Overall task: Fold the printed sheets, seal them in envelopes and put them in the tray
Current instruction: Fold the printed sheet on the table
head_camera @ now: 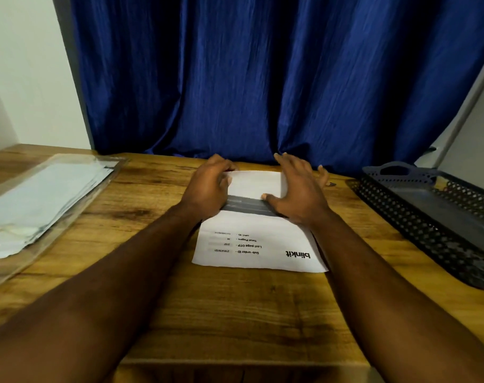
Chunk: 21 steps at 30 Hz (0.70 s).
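A white printed sheet (258,241) lies in the middle of the wooden table, its text upside down to me. Its far part (256,183) is folded over toward me, blank side up, casting a shadow band on the page. My left hand (209,186) holds the left side of the folded flap, fingers curled over its edge. My right hand (297,189) lies on the flap's right side, thumb on its free edge, fingers spread. A dark perforated tray (395,205) stands at the right. It looks empty.
At the left lies a clear plastic tray (55,225) with a stack of pale envelopes (39,200) in it. A blue curtain (263,78) hangs right behind the table's far edge. Bare wood (235,313) lies between my forearms.
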Each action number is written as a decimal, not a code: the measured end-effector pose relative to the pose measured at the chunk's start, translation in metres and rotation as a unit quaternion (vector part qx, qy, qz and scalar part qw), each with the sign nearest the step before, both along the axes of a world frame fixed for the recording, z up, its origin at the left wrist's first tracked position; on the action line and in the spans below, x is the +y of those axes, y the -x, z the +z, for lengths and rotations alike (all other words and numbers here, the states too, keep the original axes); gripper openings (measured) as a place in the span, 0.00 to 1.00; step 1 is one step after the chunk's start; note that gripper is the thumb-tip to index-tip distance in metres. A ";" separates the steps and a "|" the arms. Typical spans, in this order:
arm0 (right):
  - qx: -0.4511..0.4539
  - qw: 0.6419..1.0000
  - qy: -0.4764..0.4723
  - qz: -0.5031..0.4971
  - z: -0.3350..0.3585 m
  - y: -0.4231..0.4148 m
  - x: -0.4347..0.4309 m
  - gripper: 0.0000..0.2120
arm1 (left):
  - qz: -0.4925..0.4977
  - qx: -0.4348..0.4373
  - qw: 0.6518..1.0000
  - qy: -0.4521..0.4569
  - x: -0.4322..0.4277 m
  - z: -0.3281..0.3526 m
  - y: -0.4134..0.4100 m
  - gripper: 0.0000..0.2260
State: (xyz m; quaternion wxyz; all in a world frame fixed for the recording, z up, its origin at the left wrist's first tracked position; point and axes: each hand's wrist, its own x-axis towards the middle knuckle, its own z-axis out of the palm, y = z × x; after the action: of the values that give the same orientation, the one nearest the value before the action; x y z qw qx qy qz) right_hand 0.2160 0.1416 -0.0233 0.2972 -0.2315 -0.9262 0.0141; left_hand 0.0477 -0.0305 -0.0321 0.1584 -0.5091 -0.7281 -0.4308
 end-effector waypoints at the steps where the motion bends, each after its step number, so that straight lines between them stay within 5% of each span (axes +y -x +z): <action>1: 0.015 1.000 -0.015 -0.002 0.002 0.001 0.001 0.39 | -0.007 0.013 1.000 -0.013 -0.001 0.001 0.000 0.12; 5: 0.027 0.999 -0.040 -0.022 0.003 0.004 0.003 0.10 | -0.005 0.051 0.999 0.009 -0.003 0.001 -0.004 0.11; 10: -0.136 0.988 0.069 0.002 -0.001 -0.001 -0.001 0.18 | -0.043 0.027 0.992 0.114 -0.005 -0.008 0.000 0.07; 13: -0.150 0.983 0.102 -0.004 0.004 -0.002 -0.006 0.19 | -0.037 -0.016 0.988 0.149 -0.004 -0.012 0.001 0.02; 17: -0.202 0.972 0.122 0.022 0.007 -0.002 -0.015 0.25 | -0.028 -0.009 0.987 0.157 -0.001 -0.010 -0.002 0.12; 21: -0.218 0.968 0.111 0.060 0.001 0.012 -0.024 0.27 | -0.033 -0.003 0.989 0.144 0.000 -0.014 0.000 0.10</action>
State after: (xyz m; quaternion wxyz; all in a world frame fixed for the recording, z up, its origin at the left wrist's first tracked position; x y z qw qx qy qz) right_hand 0.2043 0.1173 -0.0219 0.0590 -0.2042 -0.9735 0.0844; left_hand 0.0477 -0.0306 -0.0458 0.0670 -0.5489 -0.7658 -0.3282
